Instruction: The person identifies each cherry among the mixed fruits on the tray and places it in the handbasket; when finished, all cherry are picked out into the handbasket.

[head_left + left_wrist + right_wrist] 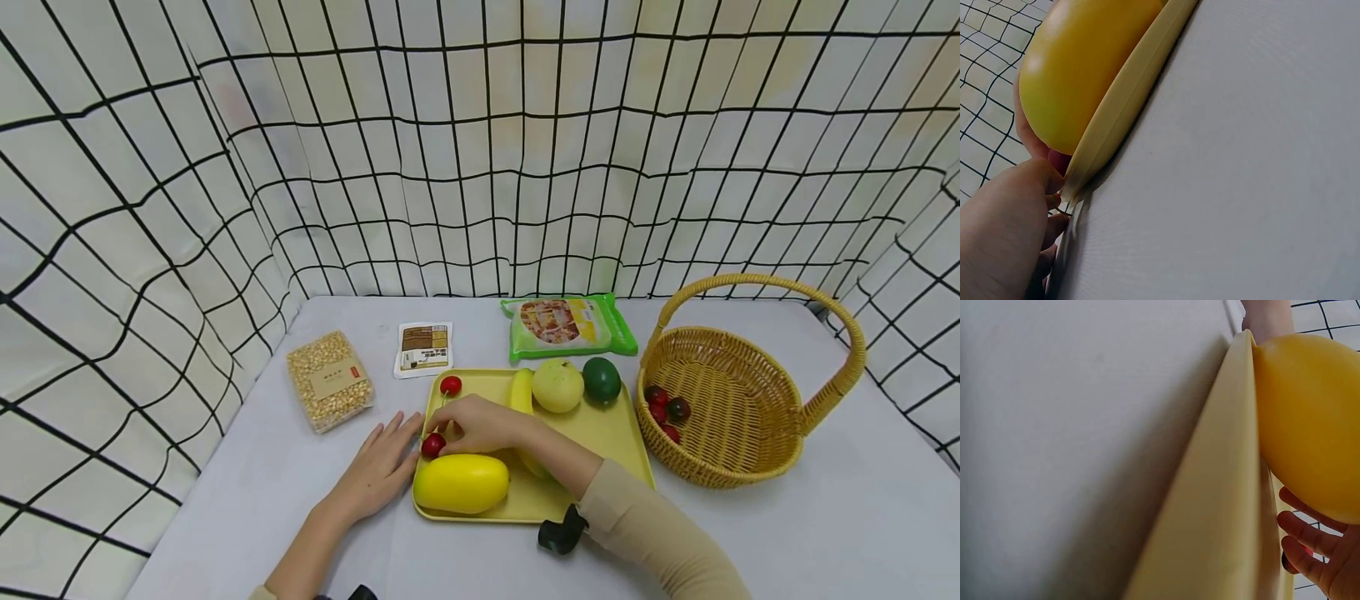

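My right hand reaches across a yellow tray. Its thumb and index finger pinch a dark red cherry at the tray's left side. Another red cherry lies near the back left corner. A large yellow oblong fruit lies in front of the right hand; in both wrist views it hides part of that hand. My left hand rests on the table with its fingers extended, fingertips at the tray's left rim. A banana, partly under the right arm, a pale yellow-green round fruit and a dark green fruit lie on the tray.
A wicker basket with a tall handle stands right of the tray, several dark red cherries inside. Behind the tray lie a green food package and a small brown-white packet. A bag of yellow kernels lies left.
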`<state>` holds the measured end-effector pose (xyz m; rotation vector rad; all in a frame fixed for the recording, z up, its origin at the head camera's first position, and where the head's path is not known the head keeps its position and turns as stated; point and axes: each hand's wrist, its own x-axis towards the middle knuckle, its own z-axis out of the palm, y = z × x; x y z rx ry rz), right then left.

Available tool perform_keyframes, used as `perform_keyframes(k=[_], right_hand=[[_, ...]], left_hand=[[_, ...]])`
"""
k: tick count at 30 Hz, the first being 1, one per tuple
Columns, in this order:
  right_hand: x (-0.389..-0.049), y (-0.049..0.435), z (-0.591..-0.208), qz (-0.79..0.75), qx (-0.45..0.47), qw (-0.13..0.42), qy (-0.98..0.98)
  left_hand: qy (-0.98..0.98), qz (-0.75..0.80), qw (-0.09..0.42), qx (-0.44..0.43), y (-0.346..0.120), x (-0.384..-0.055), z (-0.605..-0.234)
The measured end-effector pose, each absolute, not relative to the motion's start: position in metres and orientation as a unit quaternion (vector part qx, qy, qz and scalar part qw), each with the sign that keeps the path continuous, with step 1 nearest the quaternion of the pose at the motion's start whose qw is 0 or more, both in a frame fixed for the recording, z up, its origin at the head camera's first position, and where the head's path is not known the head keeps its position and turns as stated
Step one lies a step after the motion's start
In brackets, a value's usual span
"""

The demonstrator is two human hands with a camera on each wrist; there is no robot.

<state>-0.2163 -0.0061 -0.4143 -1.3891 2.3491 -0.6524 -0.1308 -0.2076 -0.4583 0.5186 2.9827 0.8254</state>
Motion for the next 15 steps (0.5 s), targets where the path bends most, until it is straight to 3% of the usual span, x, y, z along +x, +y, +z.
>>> perform_keyframes(k=[15], right_hand=[[-0.2157, -0.0081, -0.4164, -0.231, -0.478, 0.161, 0.832]], left_hand=[[0.951, 0.262, -0.007, 0.165, -0.2068, -0.1313, -0.4604]])
